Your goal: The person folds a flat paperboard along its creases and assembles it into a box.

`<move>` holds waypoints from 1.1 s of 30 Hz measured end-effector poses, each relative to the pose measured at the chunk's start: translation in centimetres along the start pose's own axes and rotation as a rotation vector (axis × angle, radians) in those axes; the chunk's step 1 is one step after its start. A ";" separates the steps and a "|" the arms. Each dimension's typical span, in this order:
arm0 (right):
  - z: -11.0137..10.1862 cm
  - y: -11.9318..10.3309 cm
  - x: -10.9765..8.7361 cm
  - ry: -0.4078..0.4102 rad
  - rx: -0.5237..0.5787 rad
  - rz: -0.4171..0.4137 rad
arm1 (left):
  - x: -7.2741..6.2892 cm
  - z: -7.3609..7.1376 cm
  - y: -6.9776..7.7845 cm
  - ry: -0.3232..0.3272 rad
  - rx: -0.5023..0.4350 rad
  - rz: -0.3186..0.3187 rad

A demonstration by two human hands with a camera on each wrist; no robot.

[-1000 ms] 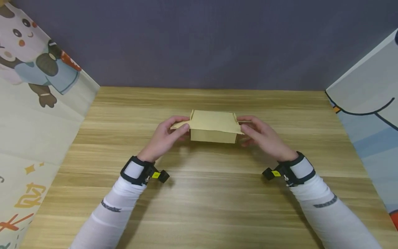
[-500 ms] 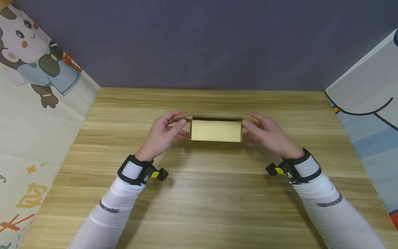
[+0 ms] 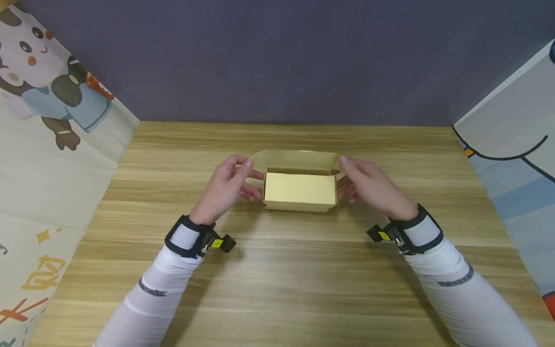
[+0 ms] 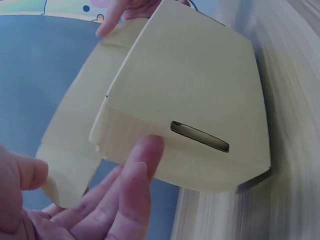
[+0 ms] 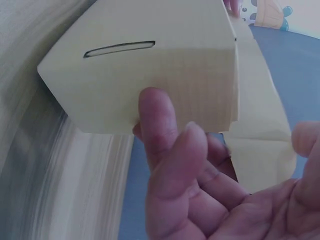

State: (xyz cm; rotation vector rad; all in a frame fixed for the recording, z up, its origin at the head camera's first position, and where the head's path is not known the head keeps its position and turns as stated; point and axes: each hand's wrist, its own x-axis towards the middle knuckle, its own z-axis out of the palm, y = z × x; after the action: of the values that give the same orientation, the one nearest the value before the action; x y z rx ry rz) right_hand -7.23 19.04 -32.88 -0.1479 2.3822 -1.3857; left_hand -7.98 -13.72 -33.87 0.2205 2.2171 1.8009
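Note:
Between both hands is a small plain cardboard box (image 3: 300, 189), tilted, with its lid flap (image 3: 299, 159) raised at the far side. My left hand (image 3: 223, 190) grips the box's left end, thumb at the flap's side tab (image 4: 70, 172) and a fingertip on the side wall. Likewise my right hand (image 3: 373, 188) holds the right end, thumb at the other tab (image 5: 262, 162) and a finger against the side wall. A narrow slot (image 4: 200, 136) shows in the left wrist view, and a similar slot (image 5: 119, 49) in the right wrist view. The box's inside is hidden.
The box is over a wood-grain table (image 3: 299, 279). A dark blue panel (image 3: 295, 58) rises behind the table, and printed cartoon panels (image 3: 56, 183) flank it on the left and right. Both wrists wear black straps with small cameras (image 3: 227, 243).
The lid flap has swung up and back, from lying toward me to standing behind, showing its inner side. The box has tilted, bringing its front panel into fuller view. Both hands stay at its ends.

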 end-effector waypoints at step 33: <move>1.3 -0.3 -1.1 0.061 0.359 -0.036 | -0.5 0.1 -0.3 0.031 -0.061 -0.051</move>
State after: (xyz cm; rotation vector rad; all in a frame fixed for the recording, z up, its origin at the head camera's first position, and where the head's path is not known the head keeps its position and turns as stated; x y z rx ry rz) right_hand -5.75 18.17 -32.89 -0.0519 2.1415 -1.8295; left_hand -7.45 -13.90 -34.15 0.1233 2.1645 1.8543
